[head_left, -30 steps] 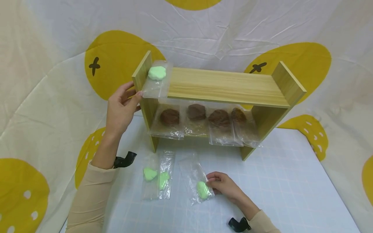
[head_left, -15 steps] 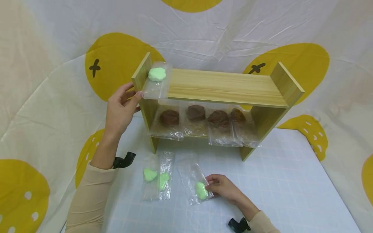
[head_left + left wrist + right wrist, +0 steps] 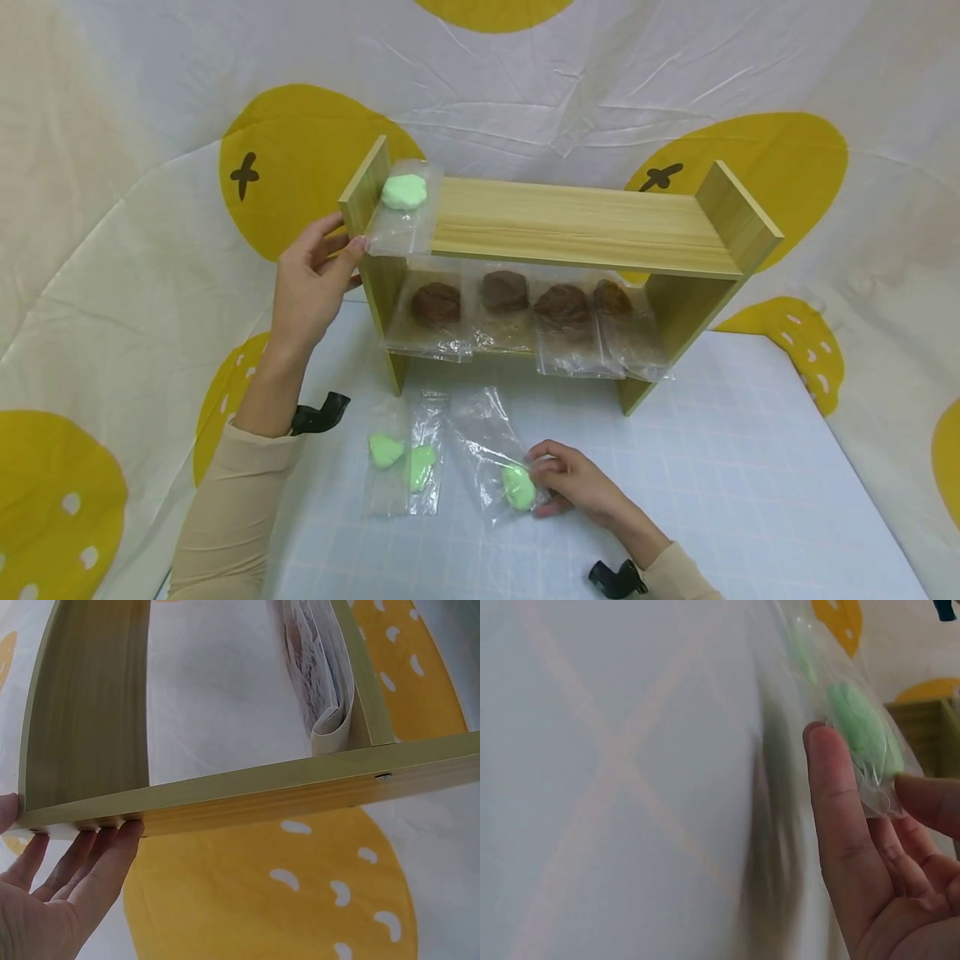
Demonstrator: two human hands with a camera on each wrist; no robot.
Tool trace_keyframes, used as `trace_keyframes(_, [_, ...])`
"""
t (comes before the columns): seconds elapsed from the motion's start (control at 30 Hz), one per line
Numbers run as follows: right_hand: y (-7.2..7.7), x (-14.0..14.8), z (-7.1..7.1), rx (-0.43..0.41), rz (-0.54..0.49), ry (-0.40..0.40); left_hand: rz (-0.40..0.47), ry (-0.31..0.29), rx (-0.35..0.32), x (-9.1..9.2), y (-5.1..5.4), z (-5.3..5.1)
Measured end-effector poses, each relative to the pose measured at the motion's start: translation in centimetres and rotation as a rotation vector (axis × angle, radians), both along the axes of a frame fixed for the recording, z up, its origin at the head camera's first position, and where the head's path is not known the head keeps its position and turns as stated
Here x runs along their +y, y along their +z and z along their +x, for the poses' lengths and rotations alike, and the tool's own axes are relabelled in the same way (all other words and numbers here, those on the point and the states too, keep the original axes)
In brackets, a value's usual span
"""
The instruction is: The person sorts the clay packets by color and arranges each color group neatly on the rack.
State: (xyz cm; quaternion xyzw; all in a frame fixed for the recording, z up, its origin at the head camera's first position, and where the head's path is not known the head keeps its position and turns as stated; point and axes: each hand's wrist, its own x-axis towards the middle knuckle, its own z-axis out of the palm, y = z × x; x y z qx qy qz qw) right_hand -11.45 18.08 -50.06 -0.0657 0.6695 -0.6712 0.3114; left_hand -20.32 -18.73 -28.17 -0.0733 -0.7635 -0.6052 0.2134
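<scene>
My left hand [image 3: 307, 283] holds the left side panel of a two-tier wooden shelf [image 3: 570, 221]. Its fingertips [image 3: 127, 829] press the panel's outer face, with the thumb at the front edge. Over the table, my right hand [image 3: 573, 483] pinches the lower right edge of a clear plastic bag [image 3: 487, 425] with a pale green lump [image 3: 518, 487] inside. In the right wrist view, thumb and fingers grip the bag's end beside the green lump [image 3: 862, 724]. A bag with a green lump [image 3: 405, 192] lies at the left of the top tier.
Several clear bags with brown lumps [image 3: 562, 307] line the lower tier, their ends overhanging its front. Two more bags with green lumps [image 3: 386, 451] lie on the pale checked table [image 3: 750, 467], left of the right hand. A patterned cloth [image 3: 525, 92] hangs behind the shelf.
The bag in my right hand has shifted slightly left, and its upper end has lifted. Fingers of the right hand have spread around its edge. My left hand stays on the shelf.
</scene>
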Motion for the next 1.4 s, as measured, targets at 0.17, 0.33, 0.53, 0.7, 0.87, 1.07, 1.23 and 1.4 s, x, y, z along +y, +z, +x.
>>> trace_keyframes(0.17, [1.5, 0.1, 0.1, 0.082, -0.005, 0.063, 0.001, -0.004, 0.0, 0.0, 0.0, 0.0])
trace_keyframes(0.33, [4.1, 0.3, 0.4, 0.153, -0.01, 0.114, -0.001, -0.004, 0.006, 0.1, 0.2, 0.0])
trace_keyframes(0.53, [7.4, 0.8, 0.7, 0.23, -0.031, 0.138, 0.012, -0.015, 0.014, 0.1, 0.2, 0.1])
trace_keyframes(0.7, [9.7, 1.1, 0.7, 0.314, -0.066, 0.145, 0.034, -0.033, 0.029, 0.0, 0.0, 0.0])
trace_keyframes(0.87, [11.7, 1.3, 0.2, 0.438, -0.14, 0.128, 0.026, -0.026, 0.025, -0.1, 0.0, 0.0])
trace_keyframes(1.07, [14.8, 1.3, -1.0, 0.564, -0.179, 0.045, 0.025, -0.019, 0.02, -0.1, 0.0, 0.1])
trace_keyframes(1.23, [16.9, 1.0, -2.1, 0.636, -0.19, 0.023, 0.025, -0.019, 0.018, -0.1, 0.0, 0.1])
trace_keyframes(1.4, [17.7, 0.9, -2.2, 0.666, -0.233, 0.066, 0.022, -0.017, 0.024, -0.1, 0.0, 0.0])
